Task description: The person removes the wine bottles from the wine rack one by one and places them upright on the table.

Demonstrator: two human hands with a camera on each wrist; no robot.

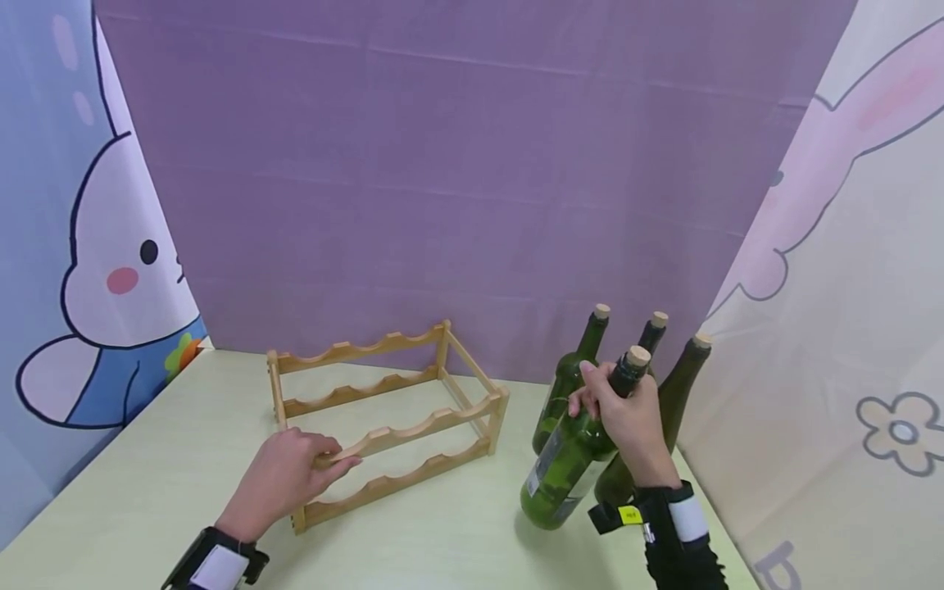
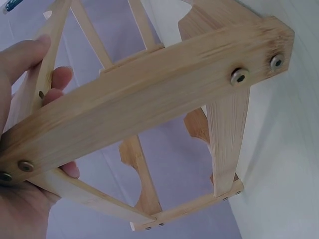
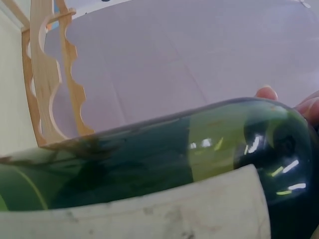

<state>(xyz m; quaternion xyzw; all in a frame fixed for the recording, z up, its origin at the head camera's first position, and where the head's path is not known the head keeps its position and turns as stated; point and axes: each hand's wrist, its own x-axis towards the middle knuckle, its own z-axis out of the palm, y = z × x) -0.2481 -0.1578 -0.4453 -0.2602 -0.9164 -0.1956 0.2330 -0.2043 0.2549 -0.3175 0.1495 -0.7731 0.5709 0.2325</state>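
A light wooden wine rack (image 1: 431, 424) with scalloped rails stands on the table. My left hand (image 1: 283, 471) grips the near top rail at its left end. In the left wrist view the thumb and fingers (image 2: 25, 57) wrap that rail beside the screwed end bar (image 2: 134, 99). My right hand (image 1: 634, 422) holds a corked green wine bottle (image 1: 564, 471) by its neck. This bottle leans, its base toward the rack; whether the base touches the table I cannot tell. The bottle's body and pale label (image 3: 149, 214) fill the lower right wrist view.
Behind the held bottle stand more corked green bottles: one at the left (image 1: 564, 381), one mostly hidden (image 1: 652, 332), one at the right (image 1: 682, 385). A purple cloth (image 1: 457, 188) hangs behind the pale table (image 1: 170, 442). Printed curtains (image 1: 841, 344) flank both sides.
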